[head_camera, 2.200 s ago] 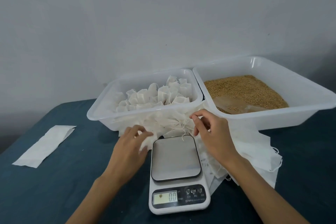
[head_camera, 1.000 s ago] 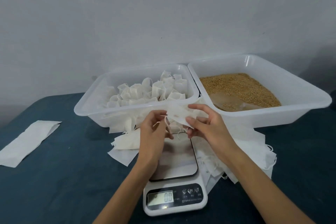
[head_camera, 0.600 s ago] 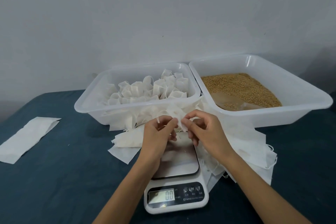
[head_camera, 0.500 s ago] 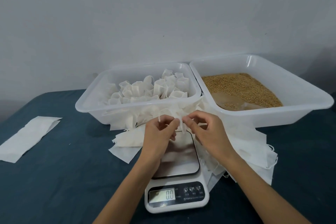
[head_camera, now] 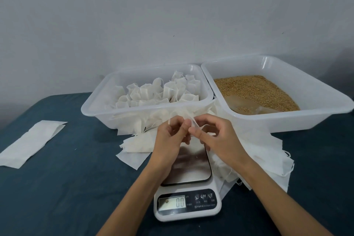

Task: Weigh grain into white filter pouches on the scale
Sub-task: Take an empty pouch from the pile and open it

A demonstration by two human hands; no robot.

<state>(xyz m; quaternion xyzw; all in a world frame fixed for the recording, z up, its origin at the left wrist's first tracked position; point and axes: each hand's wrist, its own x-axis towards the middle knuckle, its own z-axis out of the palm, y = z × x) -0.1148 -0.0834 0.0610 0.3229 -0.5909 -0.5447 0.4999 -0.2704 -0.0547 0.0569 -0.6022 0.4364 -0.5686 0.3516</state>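
Pinching one white pouch (head_camera: 192, 123) between them, the left hand (head_camera: 168, 141) and right hand (head_camera: 220, 140) hold it above the scale (head_camera: 188, 193), which reads zero.

Above the far edge of the scale (head_camera: 186, 182), the left hand (head_camera: 168, 143) and right hand (head_camera: 218, 138) pinch one white pouch (head_camera: 188, 119) between their fingertips. Behind the scale sit a tub of pouches (head_camera: 95, 107) and, right of it, a tub of grain (head_camera: 254, 92).
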